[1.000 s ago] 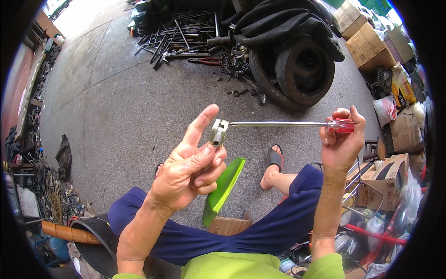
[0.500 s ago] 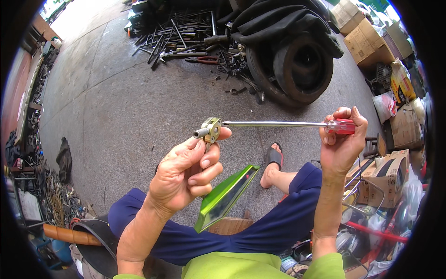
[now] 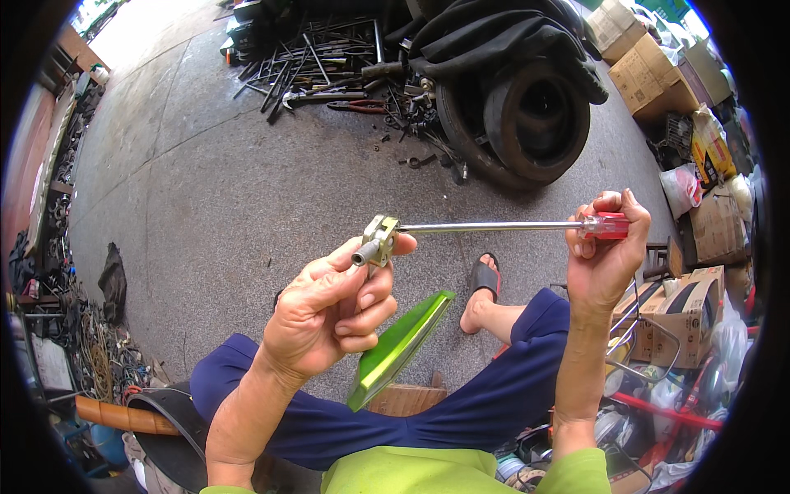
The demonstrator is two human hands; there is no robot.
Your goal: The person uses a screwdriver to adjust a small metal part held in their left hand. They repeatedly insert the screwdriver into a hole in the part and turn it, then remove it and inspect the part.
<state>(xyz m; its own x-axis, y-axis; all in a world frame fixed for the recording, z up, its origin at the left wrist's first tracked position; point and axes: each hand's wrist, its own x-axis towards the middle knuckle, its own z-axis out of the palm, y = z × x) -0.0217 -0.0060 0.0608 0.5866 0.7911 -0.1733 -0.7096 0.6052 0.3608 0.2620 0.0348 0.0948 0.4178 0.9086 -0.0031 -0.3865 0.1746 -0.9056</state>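
Observation:
My left hand is closed round the stem below a brass-coloured metal clamp with a short grey tube sticking out toward me. Under the fingers hangs a bright green rear-view mirror, tilted, its back and edge showing; how it joins the clamp is hidden by my hand. Over on the right, my right hand grips the clear red handle of a screwdriver. Its long steel shaft lies level, pointing left, and the tip meets the clamp's right side.
Loose tools lie heaped on the grey floor ahead, beside black tyres. Cardboard boxes and plastic bags line the right. A black bucket stands at lower left, and a small wooden block sits between my legs.
My left hand has turned the clamp and mirror, so the mirror's glass no longer faces up to view and more green back shows. The screwdriver tip has dropped slightly; my right hand barely moved.

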